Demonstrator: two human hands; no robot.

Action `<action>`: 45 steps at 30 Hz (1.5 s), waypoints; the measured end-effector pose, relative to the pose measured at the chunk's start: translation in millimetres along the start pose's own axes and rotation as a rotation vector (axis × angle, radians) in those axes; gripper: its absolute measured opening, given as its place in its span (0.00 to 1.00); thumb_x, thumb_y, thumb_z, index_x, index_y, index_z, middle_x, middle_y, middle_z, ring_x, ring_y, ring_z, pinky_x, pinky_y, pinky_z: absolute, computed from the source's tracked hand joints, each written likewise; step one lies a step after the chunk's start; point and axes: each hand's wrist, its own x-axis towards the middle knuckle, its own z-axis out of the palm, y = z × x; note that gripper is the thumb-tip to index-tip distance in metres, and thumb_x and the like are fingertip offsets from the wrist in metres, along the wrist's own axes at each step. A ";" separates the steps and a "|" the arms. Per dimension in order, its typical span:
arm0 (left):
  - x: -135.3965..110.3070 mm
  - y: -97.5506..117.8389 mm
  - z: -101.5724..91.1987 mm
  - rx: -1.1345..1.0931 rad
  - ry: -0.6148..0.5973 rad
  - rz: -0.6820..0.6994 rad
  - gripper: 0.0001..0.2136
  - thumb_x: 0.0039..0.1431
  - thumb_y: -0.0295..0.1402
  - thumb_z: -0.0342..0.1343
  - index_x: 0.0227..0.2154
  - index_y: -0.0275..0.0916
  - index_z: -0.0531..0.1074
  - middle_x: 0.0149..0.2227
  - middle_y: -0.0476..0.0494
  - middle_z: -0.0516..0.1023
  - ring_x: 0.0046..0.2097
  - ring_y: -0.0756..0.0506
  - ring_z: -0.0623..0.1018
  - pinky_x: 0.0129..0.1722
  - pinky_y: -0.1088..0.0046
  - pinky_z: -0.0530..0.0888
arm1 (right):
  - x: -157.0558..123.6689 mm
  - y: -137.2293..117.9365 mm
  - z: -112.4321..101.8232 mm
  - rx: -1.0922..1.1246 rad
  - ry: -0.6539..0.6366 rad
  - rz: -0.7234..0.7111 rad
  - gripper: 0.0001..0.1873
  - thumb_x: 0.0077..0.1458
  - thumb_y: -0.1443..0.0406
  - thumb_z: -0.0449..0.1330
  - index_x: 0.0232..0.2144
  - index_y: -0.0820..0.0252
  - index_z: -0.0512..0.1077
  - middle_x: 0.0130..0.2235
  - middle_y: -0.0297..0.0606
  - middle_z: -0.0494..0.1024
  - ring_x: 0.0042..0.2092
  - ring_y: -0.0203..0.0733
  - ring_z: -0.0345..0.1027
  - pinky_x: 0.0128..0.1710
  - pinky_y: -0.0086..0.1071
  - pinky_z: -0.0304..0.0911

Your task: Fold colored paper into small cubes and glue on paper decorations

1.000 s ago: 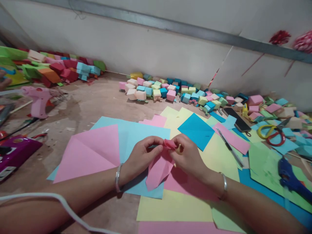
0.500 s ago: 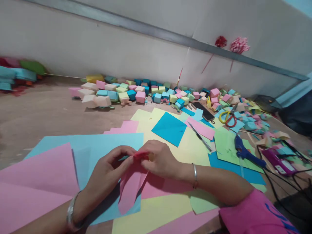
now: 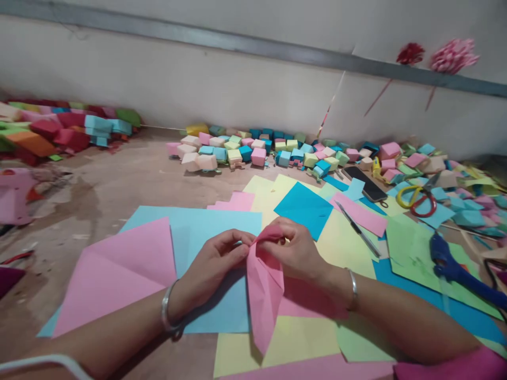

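Note:
A folded piece of pink paper (image 3: 264, 301) is held above the spread sheets, its pointed end hanging down toward me. My left hand (image 3: 222, 261) pinches its upper left edge between thumb and fingers. On the other side, my right hand (image 3: 295, 248) grips the curled top of the same paper; some of its fingertips are hidden behind the fold. Beneath my hands lie a light blue sheet (image 3: 214, 224), a pale yellow sheet (image 3: 309, 338) and more pink paper. A creased pink sheet (image 3: 127, 269) rests left of my left hand.
Many small paper boxes (image 3: 258, 156) line the wall. At right are a blue glue gun (image 3: 449, 261), scissors (image 3: 423, 203), a phone (image 3: 364, 183) and a pen-like cutter (image 3: 356, 228). A blue square (image 3: 304, 208) lies beyond my hands. A pink object (image 3: 16, 195) stands at left.
My view has swung left, so more of the left tabletop shows. The pink paper has been turned in my hands and now shows a wider, opened fold; both hands still hold it.

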 end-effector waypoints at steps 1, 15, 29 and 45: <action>0.1 -0.1 0.4 -0.022 -0.009 -0.011 0.05 0.57 0.34 0.61 0.30 0.39 0.74 0.37 0.45 0.78 0.37 0.48 0.74 0.35 0.74 0.70 | -0.7 -0.8 0.2 0.013 -0.010 -0.005 0.07 0.48 0.70 0.63 0.26 0.52 0.78 0.28 0.32 0.73 0.32 0.36 0.67 0.30 0.30 0.63; -1.9 -3.2 -3.5 -0.459 -0.181 -0.301 0.12 0.53 0.31 0.65 0.38 0.38 0.70 0.35 0.45 0.77 0.34 0.50 0.78 0.35 0.77 0.73 | -1.4 -6.2 4.7 0.034 0.050 0.084 0.05 0.44 0.72 0.62 0.25 0.57 0.73 0.26 0.30 0.70 0.27 0.33 0.61 0.25 0.28 0.57; 3.7 -5.8 -4.2 -0.483 -0.120 -0.314 0.09 0.54 0.32 0.64 0.33 0.36 0.69 0.28 0.49 0.74 0.29 0.52 0.76 0.33 0.78 0.72 | 2.7 -2.0 1.7 -0.200 0.061 -0.280 0.08 0.47 0.75 0.61 0.24 0.59 0.67 0.30 0.33 0.67 0.34 0.36 0.62 0.32 0.29 0.57; 3.2 0.3 0.2 -0.527 -0.097 -0.311 0.10 0.53 0.32 0.65 0.28 0.36 0.69 0.25 0.52 0.71 0.27 0.54 0.72 0.30 0.81 0.70 | -5.0 -25.5 -8.1 -0.917 0.063 -0.617 0.14 0.57 0.74 0.54 0.20 0.61 0.67 0.24 0.36 0.65 0.29 0.37 0.52 0.27 0.33 0.47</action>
